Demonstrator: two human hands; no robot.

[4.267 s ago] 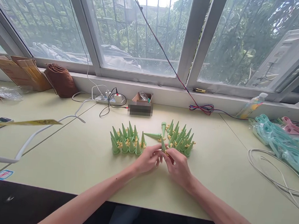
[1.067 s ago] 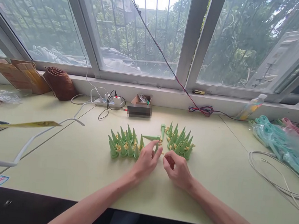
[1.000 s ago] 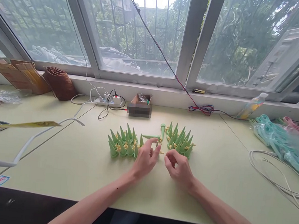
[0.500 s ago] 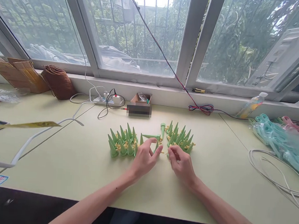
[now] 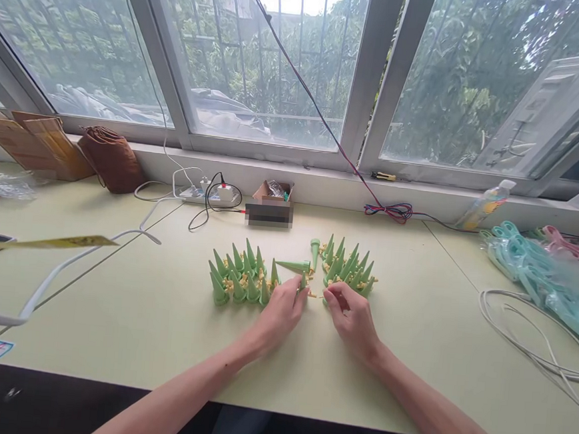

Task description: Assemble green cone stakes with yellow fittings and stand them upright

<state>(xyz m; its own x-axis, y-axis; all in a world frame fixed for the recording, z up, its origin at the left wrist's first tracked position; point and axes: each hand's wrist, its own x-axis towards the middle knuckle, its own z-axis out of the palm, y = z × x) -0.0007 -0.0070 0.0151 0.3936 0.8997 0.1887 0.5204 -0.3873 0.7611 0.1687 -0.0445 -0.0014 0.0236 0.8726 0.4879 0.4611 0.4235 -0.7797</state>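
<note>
Two clusters of upright green cone-shaped spikes with small yellow fittings stand on the pale green table: a left cluster (image 5: 241, 275) and a right cluster (image 5: 348, 270). Between them one green cone (image 5: 293, 265) lies on its side and another (image 5: 315, 252) stands tip down. My left hand (image 5: 282, 311) pinches a green cone (image 5: 303, 283) by the left cluster's right end. My right hand (image 5: 352, 317) has curled fingers at the near edge of the right cluster; what it pinches is too small to name.
A white cable (image 5: 65, 269) and a yellow tape strip (image 5: 41, 243) lie at left. A power strip (image 5: 211, 193) and a small cardboard box (image 5: 273, 191) sit by the window sill. At right lie bagged teal and pink plastic parts (image 5: 546, 267) and a coiled white cord (image 5: 535, 337).
Both hands moved slightly forward toward the clusters. My left thumb and fingers closed on the cone, and my right hand reached the near edge of the right cluster.
</note>
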